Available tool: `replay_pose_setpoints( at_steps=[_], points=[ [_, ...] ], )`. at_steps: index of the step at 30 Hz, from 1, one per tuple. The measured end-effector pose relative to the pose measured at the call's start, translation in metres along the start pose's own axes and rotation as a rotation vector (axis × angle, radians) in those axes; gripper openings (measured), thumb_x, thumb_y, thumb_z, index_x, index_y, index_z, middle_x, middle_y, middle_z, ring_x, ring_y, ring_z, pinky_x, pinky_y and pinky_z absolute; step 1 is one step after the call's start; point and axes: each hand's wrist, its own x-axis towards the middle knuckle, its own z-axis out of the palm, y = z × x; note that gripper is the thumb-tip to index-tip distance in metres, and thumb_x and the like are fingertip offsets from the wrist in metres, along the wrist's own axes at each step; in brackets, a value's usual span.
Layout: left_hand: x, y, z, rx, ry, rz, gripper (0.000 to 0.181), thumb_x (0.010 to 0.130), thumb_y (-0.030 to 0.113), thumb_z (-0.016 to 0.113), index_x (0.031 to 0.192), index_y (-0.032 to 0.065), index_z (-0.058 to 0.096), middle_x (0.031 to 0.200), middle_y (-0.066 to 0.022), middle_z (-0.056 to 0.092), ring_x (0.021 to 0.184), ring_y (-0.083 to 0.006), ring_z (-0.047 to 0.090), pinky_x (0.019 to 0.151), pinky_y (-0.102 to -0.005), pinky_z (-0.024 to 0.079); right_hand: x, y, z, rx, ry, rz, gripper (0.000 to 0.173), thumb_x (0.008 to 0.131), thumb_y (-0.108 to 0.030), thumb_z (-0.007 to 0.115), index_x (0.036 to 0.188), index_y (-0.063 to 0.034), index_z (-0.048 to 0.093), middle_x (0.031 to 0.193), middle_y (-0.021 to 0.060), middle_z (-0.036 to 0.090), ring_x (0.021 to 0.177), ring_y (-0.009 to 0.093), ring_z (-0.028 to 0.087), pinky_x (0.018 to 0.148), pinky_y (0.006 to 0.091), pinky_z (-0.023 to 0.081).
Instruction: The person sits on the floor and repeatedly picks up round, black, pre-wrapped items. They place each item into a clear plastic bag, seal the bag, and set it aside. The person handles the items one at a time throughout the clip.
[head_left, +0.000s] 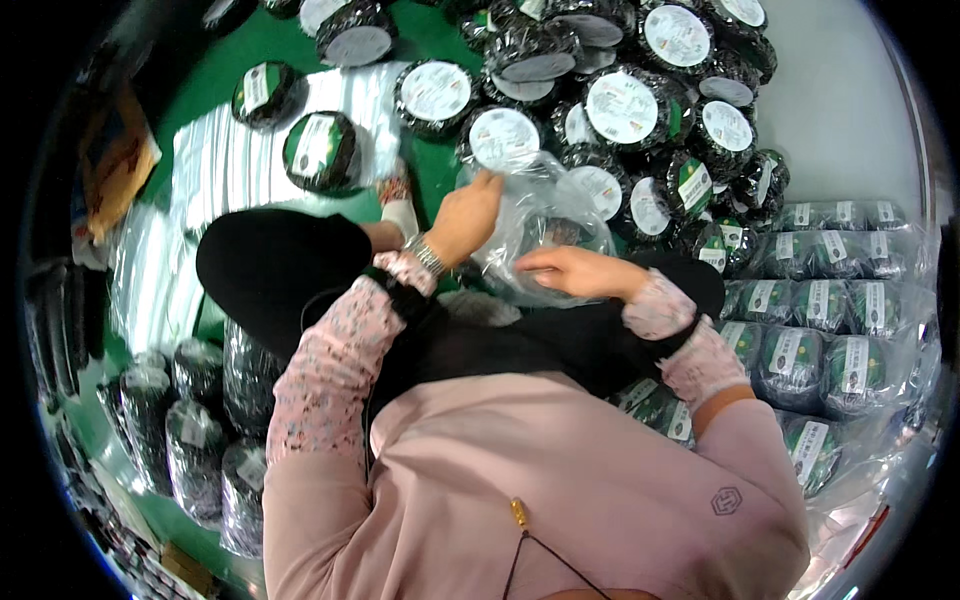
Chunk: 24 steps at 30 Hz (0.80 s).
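A clear plastic bag (525, 217) lies between my knees, with a dark packaged item (559, 231) showing through it. My left hand (466, 217), with a metal watch band at the wrist, grips the bag's upper left edge. Against the lower right of the bag rests my right hand (581, 271), its fingers reaching inward; whether they pinch the film is unclear. Beyond the bag, round packages in shiny black film with white labels (504, 138) form a heap. Two more round packages (319, 152) sit on flat clear bags (225, 165) at the left.
Rows of green packages in clear bags (820, 306) line the right side. Tall wrapped stacks (196, 450) stand on the green floor (169, 517) at the lower left. A torn brown carton or paper (124, 161) lies at the far left. A pale surface (832, 105) extends at the upper right.
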Motion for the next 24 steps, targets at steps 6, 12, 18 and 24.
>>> replay_pose_setpoints(
  at_steps=[6, 12, 18, 24],
  points=[
    [0.027, 0.02, -0.019, -0.234, -0.054, -0.102, 0.034, 0.095, 0.015, 0.06, 0.125, -0.0014, 0.06, 0.116, -0.021, 0.064, 0.103, -0.04, 0.063, 0.086, -0.044, 0.052, -0.024, 0.051, -0.181, 0.445, 1.184, -0.115, 0.065, 0.089, -0.028, 0.074, 0.136, 0.0085, 0.047, 0.131, 0.0237, 0.057, 0.118, 0.028, 0.058, 0.101, 0.0364, 0.047],
    [0.043, 0.023, -0.025, -0.469, -0.032, -0.24, 0.034, 0.097, 0.024, 0.062, 0.122, 0.0007, 0.066, 0.117, -0.0208, 0.067, 0.102, -0.0355, 0.065, 0.085, -0.0389, 0.052, 0.038, 0.184, -0.257, 0.532, 1.174, 0.312, 0.145, 0.066, -0.057, 0.088, 0.157, -0.0001, -0.01, 0.161, 0.0265, 0.017, 0.147, 0.04, 0.024, 0.111, 0.0658, 0.024],
    [0.047, 0.016, -0.03, -0.49, -0.035, -0.289, 0.032, 0.1, 0.024, 0.061, 0.127, 0.0063, 0.065, 0.114, -0.0111, 0.069, 0.071, -0.0146, 0.057, 0.066, -0.0291, 0.048, 0.043, 0.167, -0.257, 0.743, 1.143, 0.215, 0.104, 0.074, -0.056, 0.081, 0.15, -0.0027, 0.033, 0.138, 0.0223, 0.048, 0.123, 0.036, 0.049, 0.099, 0.0465, 0.043],
    [0.035, 0.04, -0.033, -0.331, -0.075, -0.141, 0.027, 0.098, 0.022, 0.062, 0.119, 0.0065, 0.067, 0.094, -0.0149, 0.061, 0.066, -0.0249, 0.057, 0.066, -0.0329, 0.049, 0.013, 0.062, -0.218, 1.909, 0.543, -0.35, 0.075, 0.082, -0.054, 0.07, 0.128, 0.0009, 0.048, 0.118, 0.0198, 0.054, 0.102, 0.03, 0.054, 0.078, 0.0421, 0.049]
  ],
)
